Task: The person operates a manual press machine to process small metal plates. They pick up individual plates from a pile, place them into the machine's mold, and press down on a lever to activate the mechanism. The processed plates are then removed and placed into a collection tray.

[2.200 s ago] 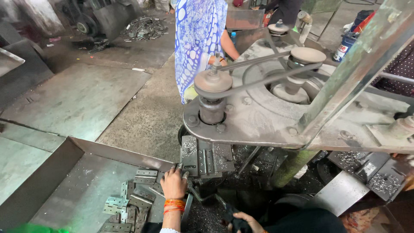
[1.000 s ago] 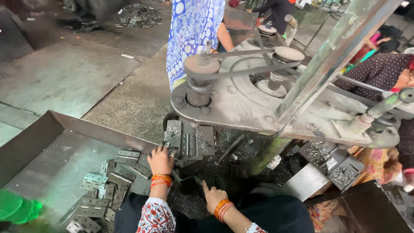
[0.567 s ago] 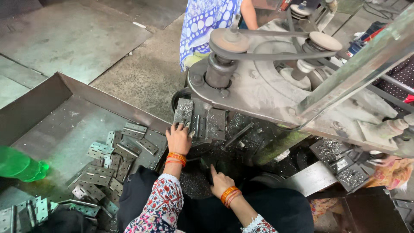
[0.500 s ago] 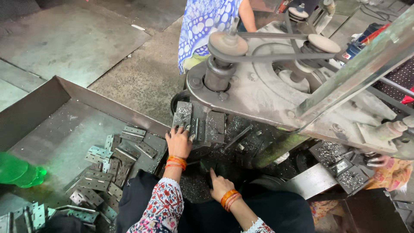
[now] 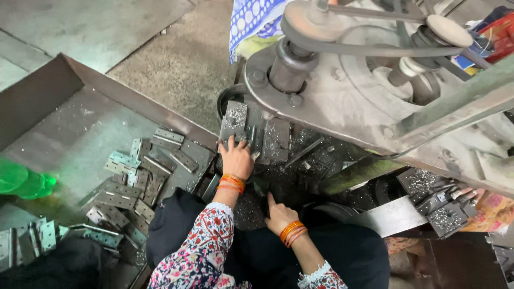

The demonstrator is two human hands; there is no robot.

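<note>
My left hand (image 5: 236, 158) lies palm down with its fingers spread on the lower edge of grey metal blocks (image 5: 234, 119) clamped under a belt-driven machine (image 5: 342, 91). I see nothing gripped in it. My right hand (image 5: 279, 212) rests lower down on a dark surface strewn with metal shavings (image 5: 245, 207). Its index finger points up and it holds nothing that I can see. Both wrists wear orange bangles. Left of my left hand lies a pile of flat grey hinge plates (image 5: 134, 182) in a large metal tray (image 5: 91, 72).
Another person in blue-and-white patterned cloth (image 5: 251, 21) stands behind the machine. A pulley with a belt (image 5: 306, 22) turns above the blocks. A green bottle (image 5: 24, 182) lies at the tray's left. Small metal boxes holding shavings (image 5: 439, 214) sit at the right.
My left hand has gone from the hinge pile at the tray's edge up onto the metal blocks. My right hand has come into view and settled on the shavings. The view has tilted down and closer.
</note>
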